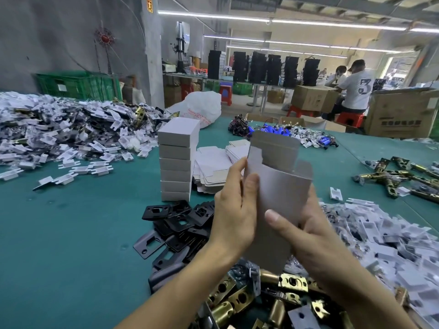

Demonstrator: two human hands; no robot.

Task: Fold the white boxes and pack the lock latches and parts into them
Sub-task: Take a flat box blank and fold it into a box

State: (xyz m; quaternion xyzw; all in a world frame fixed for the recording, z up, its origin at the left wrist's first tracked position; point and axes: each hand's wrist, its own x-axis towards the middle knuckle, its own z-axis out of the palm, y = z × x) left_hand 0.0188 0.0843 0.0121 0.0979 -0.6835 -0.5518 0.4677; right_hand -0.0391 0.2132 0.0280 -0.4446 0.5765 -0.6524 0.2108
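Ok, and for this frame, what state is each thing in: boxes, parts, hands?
Box: held up, partly opened, top flaps unfolded.
Left hand: grips the box's left edge.
Right hand: holds the box, thumb on its front.
Stack of boxes: folded shut, piled upright.
Flat cardboard: unfolded, lying in piles.
Black plates: loose heap, unpacked.
Latches: loose heap, unpacked.

Left grip point(234, 210) and right grip point(308, 231) pinch an upright white cardboard box blank point(282, 186) right of a stack of folded white boxes point(177, 162) on the teal tabletop point(71, 222).
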